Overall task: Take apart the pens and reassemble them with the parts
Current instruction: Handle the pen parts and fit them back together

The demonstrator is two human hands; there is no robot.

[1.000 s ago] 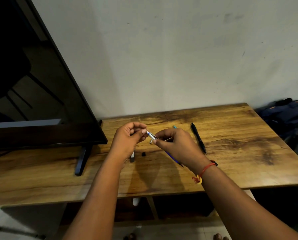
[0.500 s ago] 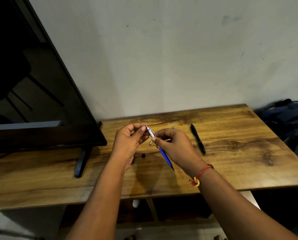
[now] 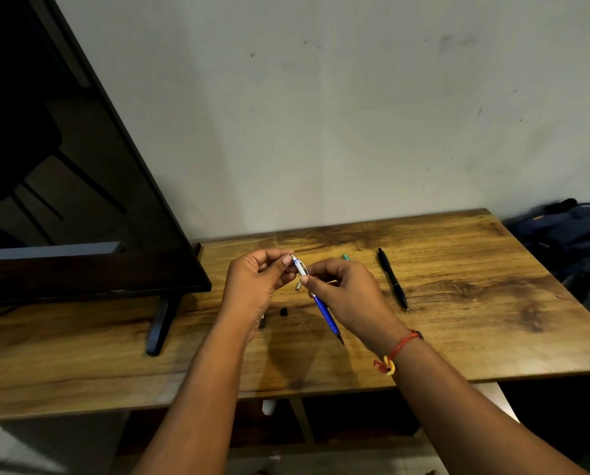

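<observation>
this looks like a room in a home, set up as a plain living or study corner. a wooden desk [image 3: 458,303] with a dark grain stands pushed against a bare, scuffed, pale wall [image 3: 355,114]. a large flat television [image 3: 64,200] on slim black feet takes up the desk's left side, its screen dark. a dark blue backpack [image 3: 568,231] lies slumped beside the desk on the right. tiled floor [image 3: 46,450] shows below.

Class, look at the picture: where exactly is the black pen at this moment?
The black pen lies untouched on the wooden table, just right of the right hand, its tip pointing toward the person.
</observation>
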